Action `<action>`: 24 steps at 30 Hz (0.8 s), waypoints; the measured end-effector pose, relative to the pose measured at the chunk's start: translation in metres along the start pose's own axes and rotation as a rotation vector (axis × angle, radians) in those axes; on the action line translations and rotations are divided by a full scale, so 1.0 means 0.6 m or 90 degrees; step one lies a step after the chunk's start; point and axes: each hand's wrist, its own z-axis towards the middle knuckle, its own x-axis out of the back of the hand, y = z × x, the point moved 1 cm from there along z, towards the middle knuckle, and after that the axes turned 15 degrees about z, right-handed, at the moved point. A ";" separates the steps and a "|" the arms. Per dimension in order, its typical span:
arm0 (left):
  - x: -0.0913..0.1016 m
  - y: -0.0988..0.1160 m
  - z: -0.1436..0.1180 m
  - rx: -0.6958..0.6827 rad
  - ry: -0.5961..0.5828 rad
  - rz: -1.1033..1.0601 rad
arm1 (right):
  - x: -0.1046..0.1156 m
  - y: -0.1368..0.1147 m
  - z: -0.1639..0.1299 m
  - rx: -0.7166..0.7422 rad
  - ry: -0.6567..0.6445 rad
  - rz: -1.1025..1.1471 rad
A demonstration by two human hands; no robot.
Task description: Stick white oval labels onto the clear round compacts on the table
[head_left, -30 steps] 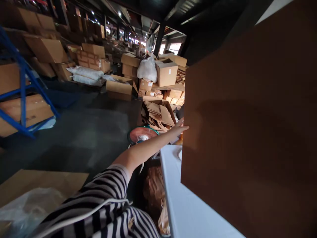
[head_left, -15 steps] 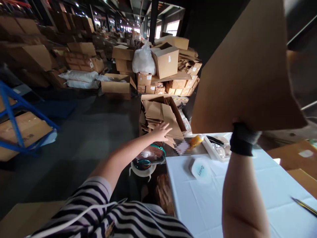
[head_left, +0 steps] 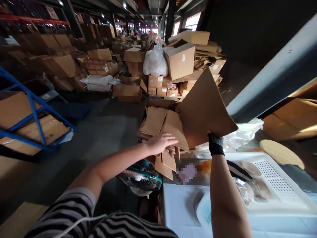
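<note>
Discarding cardboard: gloved right hand (head_left: pixel 216 144) grips a sheet (head_left: pixel 204 110) at twelve o'clock, left hand (head_left: pixel 159 143) spread flat over the pile (head_left: pixel 160 127); releasing likely follows.

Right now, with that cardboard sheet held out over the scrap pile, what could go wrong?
1. The right hand pinches the cardboard sheet only at its lower edge; a grip that small may let it slip or swing.
2. The pile of flattened cardboard looks loose and uneven, so pieces may slide toward the fan below.
3. The left hand hovers over the pile, where sharp cardboard edges could catch it.
</note>
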 end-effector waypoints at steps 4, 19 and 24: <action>0.132 -0.081 -0.017 0.118 0.259 0.013 | 0.011 -0.006 0.031 0.014 -0.044 -0.005; -0.078 -0.174 -0.067 0.204 -0.026 -0.088 | -0.033 -0.102 0.040 0.090 0.048 -0.374; -0.103 -0.155 -0.076 0.176 -0.135 -0.078 | -0.027 -0.096 0.022 0.096 0.102 -0.338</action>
